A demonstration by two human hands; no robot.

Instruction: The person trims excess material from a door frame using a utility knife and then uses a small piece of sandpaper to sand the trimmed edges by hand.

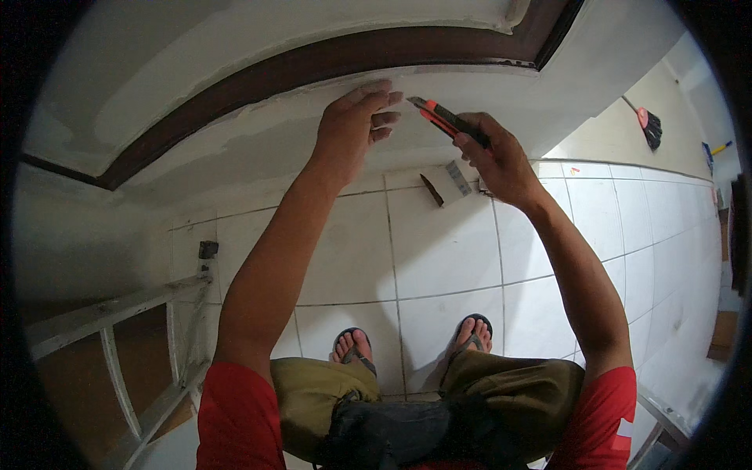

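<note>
My right hand (499,160) grips a red and black utility knife (446,121). Its blade points left and up, close to the fingertips of my left hand (351,129). That hand is at the pale wall (266,145), just below a dark brown frame (329,56). Its fingers are apart and look dusty, and I see nothing held in them. I cannot tell whether the blade touches the wall. Below my hands, a dark narrow strip (432,190) and a grey, flat piece (458,178) lie on the floor by the wall's foot.
A metal ladder (110,313) stands at the left, and part of another metal frame (664,415) shows at the lower right. White tiles (446,251) cover the floor under my sandalled feet. A broom (648,128) with black bristles is at the far right.
</note>
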